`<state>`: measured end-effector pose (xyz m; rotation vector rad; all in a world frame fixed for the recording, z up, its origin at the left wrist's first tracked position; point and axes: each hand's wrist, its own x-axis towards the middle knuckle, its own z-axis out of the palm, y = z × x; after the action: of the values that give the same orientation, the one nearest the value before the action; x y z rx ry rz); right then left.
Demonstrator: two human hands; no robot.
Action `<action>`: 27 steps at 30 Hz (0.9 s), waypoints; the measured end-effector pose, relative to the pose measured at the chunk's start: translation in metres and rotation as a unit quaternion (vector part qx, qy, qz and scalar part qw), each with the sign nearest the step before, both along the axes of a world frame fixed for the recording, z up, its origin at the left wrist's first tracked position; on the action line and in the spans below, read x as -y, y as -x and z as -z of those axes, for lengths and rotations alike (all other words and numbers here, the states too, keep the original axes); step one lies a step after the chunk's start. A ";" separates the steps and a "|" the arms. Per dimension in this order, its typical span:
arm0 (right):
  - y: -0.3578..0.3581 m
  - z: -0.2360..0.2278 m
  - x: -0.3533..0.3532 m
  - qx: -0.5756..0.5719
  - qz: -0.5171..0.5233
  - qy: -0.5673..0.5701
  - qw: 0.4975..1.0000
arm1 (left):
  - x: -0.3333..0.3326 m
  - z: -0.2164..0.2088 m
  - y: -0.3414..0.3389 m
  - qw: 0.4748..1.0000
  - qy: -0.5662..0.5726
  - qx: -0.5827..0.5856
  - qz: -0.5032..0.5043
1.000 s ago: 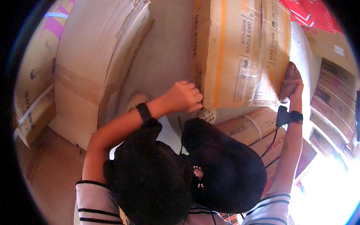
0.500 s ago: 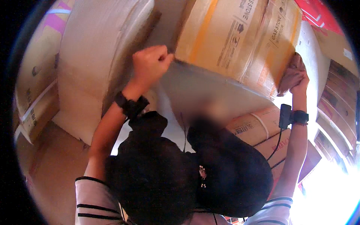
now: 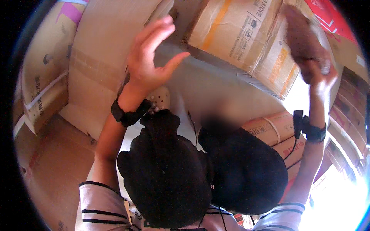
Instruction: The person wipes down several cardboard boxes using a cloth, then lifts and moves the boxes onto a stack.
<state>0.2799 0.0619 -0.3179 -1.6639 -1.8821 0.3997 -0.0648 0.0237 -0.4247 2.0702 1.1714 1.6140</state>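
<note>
A large brown cardboard box with orange tape is raised and tilted in front of me, its shaded underside facing down. My right hand is pressed flat against the box's right end and holds it up. My left hand hangs just off the box's lower left corner, fingers spread, touching nothing. Both wrists wear black bands.
A tall plain carton stands on the left, with another printed carton beyond it. Strapped cartons are stacked low on the right, red boxes at the top right. Flattened cardboard covers the floor; a pale clog shows by my knees.
The box has risen and tipped, showing more of its underside. My left hand let go of its lower left corner and opened. My right hand rode up along the box's right end.
</note>
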 end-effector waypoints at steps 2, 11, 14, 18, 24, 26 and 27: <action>0.072 0.013 -0.002 0.096 -0.234 -0.090 0.963 | -0.007 -0.002 0.008 0.999 -0.024 -0.027 -0.028; 0.195 0.143 0.007 0.282 -0.557 -0.190 0.758 | 0.034 0.099 0.018 0.959 0.234 -0.152 -0.041; 0.188 0.152 0.012 0.363 -0.539 -0.221 0.727 | 0.020 0.104 0.008 0.955 0.216 -0.199 -0.026; 0.163 0.153 0.015 0.346 -0.540 -0.192 0.743 | 0.009 0.098 -0.006 0.968 0.139 -0.210 0.007; 0.089 0.146 0.036 0.423 -0.571 -0.155 0.686 | 0.012 0.106 -0.060 0.952 0.051 -0.275 0.128; 0.063 0.132 0.043 0.457 -0.575 -0.123 0.667 | 0.009 0.102 -0.083 0.939 0.019 -0.293 0.180; 0.049 0.125 0.046 0.471 -0.569 -0.114 0.664 | 0.007 0.099 -0.097 0.932 0.002 -0.298 0.206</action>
<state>0.2308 0.0162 -0.4428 -0.1750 -3.4204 -0.3774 0.0323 0.0171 -0.5232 2.6711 0.7891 0.8114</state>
